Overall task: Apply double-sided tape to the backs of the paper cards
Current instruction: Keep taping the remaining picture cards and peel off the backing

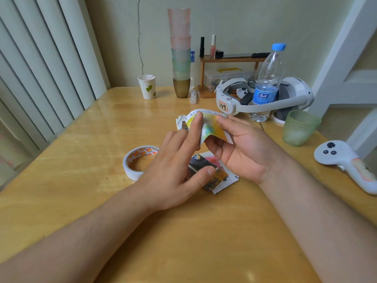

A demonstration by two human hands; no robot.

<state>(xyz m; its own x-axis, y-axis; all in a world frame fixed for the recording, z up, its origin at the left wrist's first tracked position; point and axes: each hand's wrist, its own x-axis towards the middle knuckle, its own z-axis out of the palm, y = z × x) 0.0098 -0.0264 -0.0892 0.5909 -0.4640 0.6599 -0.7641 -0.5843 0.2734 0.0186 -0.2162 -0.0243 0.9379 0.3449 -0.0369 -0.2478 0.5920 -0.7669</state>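
My right hand (242, 152) holds a bent yellow paper card (214, 127) above the middle of the wooden table (81, 201). My left hand (179, 170) has its fingers spread, with a fingertip pressed on the card's upper left part. A white roll of double-sided tape (135, 160) lies flat just left of my left hand. Several printed cards (216, 176) lie in a loose pile under both hands. A few more cards (180, 121) peek out behind the held one.
At the back stand a paper cup (148, 86), a tall stack of plastic cups (180, 52), a small wooden shelf (230, 60), a white headset (265, 97) and a water bottle (267, 82). A green cup (298, 127) and a white controller (346, 162) sit at the right.
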